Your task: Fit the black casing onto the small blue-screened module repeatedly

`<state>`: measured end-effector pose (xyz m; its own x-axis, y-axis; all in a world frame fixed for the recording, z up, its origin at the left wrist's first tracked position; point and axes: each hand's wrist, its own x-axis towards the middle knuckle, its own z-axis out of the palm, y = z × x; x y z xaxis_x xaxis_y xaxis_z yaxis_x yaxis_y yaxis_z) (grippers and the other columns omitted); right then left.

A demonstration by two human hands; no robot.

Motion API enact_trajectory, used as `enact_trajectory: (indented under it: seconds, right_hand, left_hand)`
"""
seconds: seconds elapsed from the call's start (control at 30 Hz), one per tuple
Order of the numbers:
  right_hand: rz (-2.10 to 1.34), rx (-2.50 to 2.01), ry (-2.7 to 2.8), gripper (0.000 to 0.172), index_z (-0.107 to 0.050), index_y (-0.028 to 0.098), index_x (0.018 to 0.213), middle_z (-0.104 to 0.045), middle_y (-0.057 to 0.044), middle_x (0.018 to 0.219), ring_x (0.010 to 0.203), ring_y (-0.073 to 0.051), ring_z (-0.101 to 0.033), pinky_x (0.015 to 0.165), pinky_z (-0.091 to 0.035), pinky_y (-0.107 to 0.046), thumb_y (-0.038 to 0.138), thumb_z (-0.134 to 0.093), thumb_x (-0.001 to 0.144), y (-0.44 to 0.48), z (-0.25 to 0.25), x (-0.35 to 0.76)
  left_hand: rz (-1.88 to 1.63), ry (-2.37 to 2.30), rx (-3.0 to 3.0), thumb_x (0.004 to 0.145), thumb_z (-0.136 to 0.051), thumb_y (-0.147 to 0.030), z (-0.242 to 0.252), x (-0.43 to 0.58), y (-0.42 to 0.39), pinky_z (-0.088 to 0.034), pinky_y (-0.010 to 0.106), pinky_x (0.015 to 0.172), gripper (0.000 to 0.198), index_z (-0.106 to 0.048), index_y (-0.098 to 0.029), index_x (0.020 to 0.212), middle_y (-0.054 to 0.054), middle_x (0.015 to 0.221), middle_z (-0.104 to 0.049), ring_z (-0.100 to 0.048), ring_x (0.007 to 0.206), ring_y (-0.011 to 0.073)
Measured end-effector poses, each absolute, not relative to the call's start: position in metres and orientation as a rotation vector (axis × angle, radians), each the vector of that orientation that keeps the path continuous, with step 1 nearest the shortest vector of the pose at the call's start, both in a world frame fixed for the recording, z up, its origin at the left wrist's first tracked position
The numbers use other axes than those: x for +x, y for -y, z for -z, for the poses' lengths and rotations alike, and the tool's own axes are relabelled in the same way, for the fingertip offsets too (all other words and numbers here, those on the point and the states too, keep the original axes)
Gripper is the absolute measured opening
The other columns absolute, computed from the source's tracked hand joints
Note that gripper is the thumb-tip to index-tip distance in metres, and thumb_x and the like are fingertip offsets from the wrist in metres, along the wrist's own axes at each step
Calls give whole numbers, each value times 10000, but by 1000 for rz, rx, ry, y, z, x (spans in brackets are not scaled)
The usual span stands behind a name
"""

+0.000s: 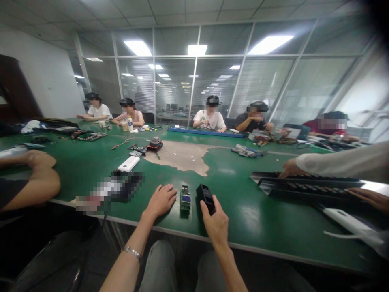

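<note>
Glass partitions [212,81] closed the room behind a green table [243,211], worn bare midway. Near its edge the left hand [161,199] lay flat, open, beside a circuit board [185,198]; the right hand [216,221] clasped a black box [206,196].

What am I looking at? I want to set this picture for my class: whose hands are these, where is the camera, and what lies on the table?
There is no machine: one camera sits on a person's head and looks forward and down, so the two bare arms at the bottom are that person's own. The left hand lies flat and open on the green table. The right hand grips a small black device. Between them stands a small green circuit board. Farther off lies a white oblong block. Other people sit around; a co-worker's hand touches a long black unit on the right.
</note>
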<state>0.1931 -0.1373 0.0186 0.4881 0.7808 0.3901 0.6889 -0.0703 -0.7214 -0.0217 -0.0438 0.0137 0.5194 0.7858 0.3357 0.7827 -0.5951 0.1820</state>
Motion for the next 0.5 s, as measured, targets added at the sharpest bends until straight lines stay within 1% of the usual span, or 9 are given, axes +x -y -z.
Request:
enact_trajectory:
  seconds: [0.1, 0.23, 0.33, 0.43, 0.5]
  right_hand:
    - [-179, -1707, 1236, 708, -469, 104, 1370, -590, -171, 1275, 1129, -279, -590, 959, -440, -380, 566, -507, 834, 135, -35, 178]
    - [-132, -1650, 1352, 668, -465, 66, 1361, -567, -194, 1296, 1174, -279, -560, 986, -415, -369, 508, -496, 860, 129, -49, 150]
    - [-85, -1721, 1416, 648, -442, 40, 1366, -605, -218, 1223, 1125, -291, -584, 942, -431, -367, 453, -497, 870, 124, -53, 135]
    - [-44, -1803, 1484, 627, -415, 41, 1378, -642, -204, 1142, 1055, -285, -610, 887, -441, -348, 407, -495, 876, 123, -55, 127]
    - [2, -1829, 1533, 618, -402, 41, 1382, -643, -196, 1131, 1038, -280, -610, 871, -437, -336, 389, -489, 880, 123, -56, 124]
  left_hand:
    - [-619, -1400, 2740, 968, -399, -387, -15, -22, 45, -262, 474, 1118, 354, -527, -315, 1290, 43, 1399, -494, -412, 1313, 216]
    - [-625, -1406, 2742, 970, -392, -383, -16, -22, 46, -265, 473, 1118, 353, -530, -307, 1286, 44, 1396, -496, -413, 1312, 217]
    - [-617, -1407, 2732, 967, -397, -389, -16, -23, 46, -267, 469, 1119, 361, -521, -307, 1297, 46, 1400, -492, -409, 1315, 216]
    - [-613, -1410, 2719, 970, -392, -396, -16, -23, 46, -258, 462, 1124, 364, -520, -309, 1300, 47, 1402, -489, -405, 1319, 212]
    - [-615, -1408, 2714, 973, -386, -397, -17, -23, 46, -249, 453, 1130, 366, -522, -304, 1299, 49, 1401, -489, -405, 1318, 208]
